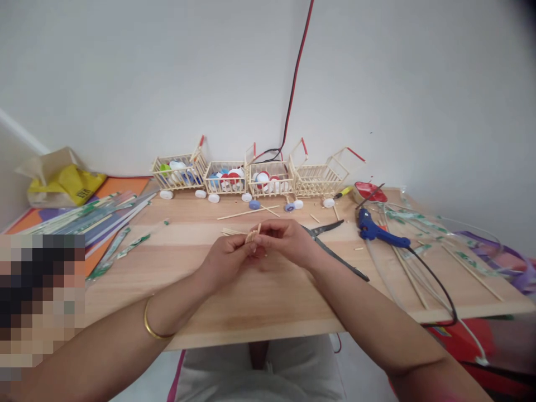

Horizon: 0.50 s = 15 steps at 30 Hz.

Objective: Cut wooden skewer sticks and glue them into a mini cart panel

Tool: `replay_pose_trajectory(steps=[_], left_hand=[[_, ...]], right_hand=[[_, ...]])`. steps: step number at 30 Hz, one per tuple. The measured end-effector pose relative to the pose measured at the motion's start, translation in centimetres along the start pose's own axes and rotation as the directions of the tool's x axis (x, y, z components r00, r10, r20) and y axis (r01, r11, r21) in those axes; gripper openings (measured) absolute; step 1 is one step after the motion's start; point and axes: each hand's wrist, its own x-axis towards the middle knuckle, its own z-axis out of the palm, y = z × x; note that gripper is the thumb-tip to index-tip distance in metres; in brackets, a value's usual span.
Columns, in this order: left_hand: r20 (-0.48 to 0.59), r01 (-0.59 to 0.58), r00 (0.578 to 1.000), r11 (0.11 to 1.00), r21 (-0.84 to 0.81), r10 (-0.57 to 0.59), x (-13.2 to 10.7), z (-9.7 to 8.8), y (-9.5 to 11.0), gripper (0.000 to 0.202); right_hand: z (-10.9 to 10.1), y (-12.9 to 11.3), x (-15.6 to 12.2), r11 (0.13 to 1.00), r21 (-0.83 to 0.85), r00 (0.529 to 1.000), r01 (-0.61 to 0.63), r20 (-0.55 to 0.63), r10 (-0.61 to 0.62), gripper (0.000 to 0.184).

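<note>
In the head view, before the row of stick carts, the left hand pinches short wooden sticks between thumb and fingers; the right hand nips them too, fingertips together; shears lie before the row's right end; a blue glue gun lies farther right of it.

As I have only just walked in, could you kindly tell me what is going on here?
A person is handling a few short, thin sticks over a wooden table: the left hand grips them while the right hand pinches at them with its fingertips. Farther back stand four small stick carts, three of them holding coloured caps. On the right side lies a blue glue gun, and beside the right hand, partly hidden, a dark hand tool.
</note>
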Motion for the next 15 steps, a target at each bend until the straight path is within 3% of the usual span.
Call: replay_pose_trajectory(steps=[4,7,10,15], left_hand=[[0.01,-0.083,0.997,0.976,0.202,0.083,-0.1,-0.14,0.16,0.025],[0.013,-0.097,0.995,0.971,0.22,0.096,-0.08,-0.07,0.18,0.022],[-0.002,-0.06,0.998,0.99,0.13,0.061,-0.07,0.13,0.2,0.018],[0.046,0.094,0.995,0.98,-0.174,-0.087,-0.09,0.39,-0.07,0.02]], right_hand=[[0.28,0.17,-0.03,0.999,0.022,0.995,-0.036,-0.097,0.038,0.028],[0.33,0.11,-0.06,0.997,-0.074,0.987,-0.014,-0.161,0.002,0.028],[0.25,0.01,-0.08,0.994,-0.11,0.985,-0.01,-0.172,-0.009,0.027],[0.05,0.07,-0.06,0.996,-0.011,0.985,-0.084,-0.153,0.081,0.029]])
